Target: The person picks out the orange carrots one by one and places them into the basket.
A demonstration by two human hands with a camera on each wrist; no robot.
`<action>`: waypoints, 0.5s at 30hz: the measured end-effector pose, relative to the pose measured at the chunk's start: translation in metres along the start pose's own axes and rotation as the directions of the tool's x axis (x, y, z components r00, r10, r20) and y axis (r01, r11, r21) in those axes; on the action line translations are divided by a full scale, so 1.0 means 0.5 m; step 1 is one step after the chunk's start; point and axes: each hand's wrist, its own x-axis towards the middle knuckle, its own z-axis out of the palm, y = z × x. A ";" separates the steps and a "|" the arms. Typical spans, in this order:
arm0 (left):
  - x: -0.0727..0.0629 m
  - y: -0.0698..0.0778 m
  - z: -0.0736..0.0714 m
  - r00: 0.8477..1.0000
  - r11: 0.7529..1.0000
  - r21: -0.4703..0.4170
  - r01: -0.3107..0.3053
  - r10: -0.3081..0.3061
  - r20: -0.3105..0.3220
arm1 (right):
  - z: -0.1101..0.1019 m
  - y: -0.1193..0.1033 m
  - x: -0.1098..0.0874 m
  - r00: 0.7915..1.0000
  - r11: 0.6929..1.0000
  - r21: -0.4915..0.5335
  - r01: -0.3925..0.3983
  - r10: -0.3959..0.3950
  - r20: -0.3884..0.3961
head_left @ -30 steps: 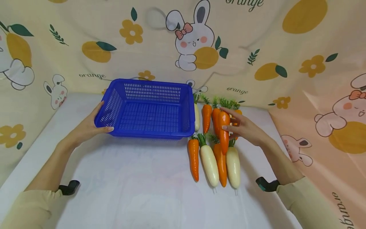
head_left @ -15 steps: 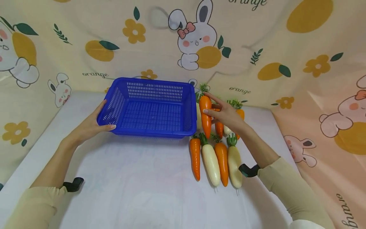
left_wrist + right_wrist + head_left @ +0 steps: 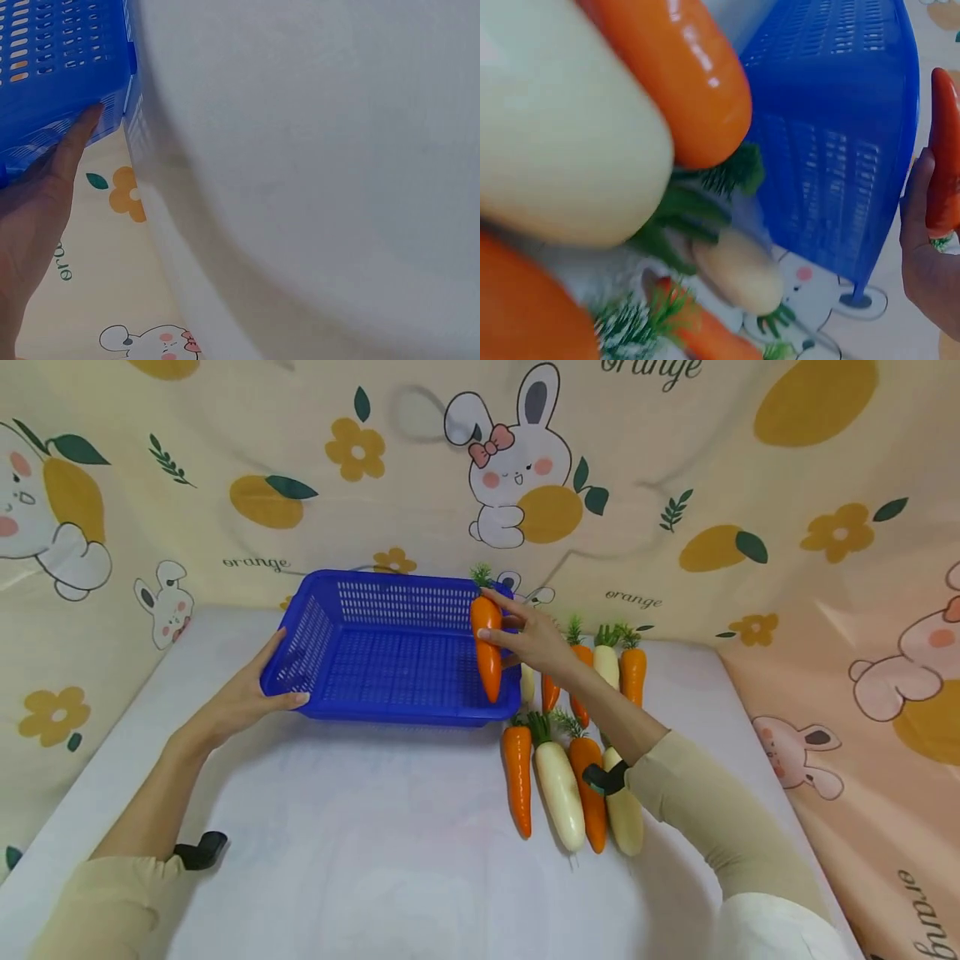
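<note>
From where I stand, the blue basket point(image 3: 393, 672) lies on the white-covered bench point(image 3: 375, 860), long side facing the person. Taking it as the dial, the left hand point(image 3: 242, 700) is at eight o'clock, thumb over the near rim and fingers along the outer end, grasping that corner, most likely to steady it.

The right hand point(image 3: 536, 642) comes in from three o'clock. Its fingers grasp a carrot point(image 3: 490, 658) near the thick upper half, thumb on the facing side; holding the heavier-looking end probably keeps it balanced. That carrot hangs over the basket's three o'clock end, leaves towards twelve, tip nearly towards six. Whether it touches the mesh I can't tell.

At four o'clock, just beside the basket, is the near row point(image 3: 561, 797): carrot and daikon alternating, leafy tops towards twelve, apparently laid that way for tidy picking. A farther row point(image 3: 633, 675) is partly hidden by the right hand and forearm. Its nearness presumably keeps the reach short.
</note>
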 end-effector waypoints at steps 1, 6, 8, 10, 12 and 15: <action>-0.001 0.000 0.001 1.000 1.000 -0.002 0.001 -0.001 -0.001 | 0.006 0.000 0.006 1.000 1.000 -0.011 0.005 -0.004 0.007; -0.001 -0.002 0.004 1.000 1.000 -0.003 0.000 0.000 -0.009 | 0.040 -0.008 0.035 0.999 1.000 0.006 -0.014 0.013 0.043; 0.000 -0.001 0.004 1.000 1.000 -0.004 -0.005 0.004 -0.013 | 0.054 -0.016 0.045 0.997 0.999 0.025 -0.030 0.028 0.067; 0.001 -0.001 0.004 1.000 1.000 -0.006 -0.012 0.012 -0.013 | 0.067 -0.022 0.057 0.994 0.999 0.032 -0.043 0.039 0.101; 0.000 -0.001 0.004 1.000 1.000 -0.011 -0.020 0.020 -0.015 | 0.081 -0.028 0.067 0.990 0.998 0.019 -0.061 0.058 0.128; 0.000 -0.005 0.006 0.999 0.999 -0.017 -0.036 0.036 -0.012 | 0.103 -0.031 0.081 0.984 0.997 -0.011 -0.077 0.077 0.161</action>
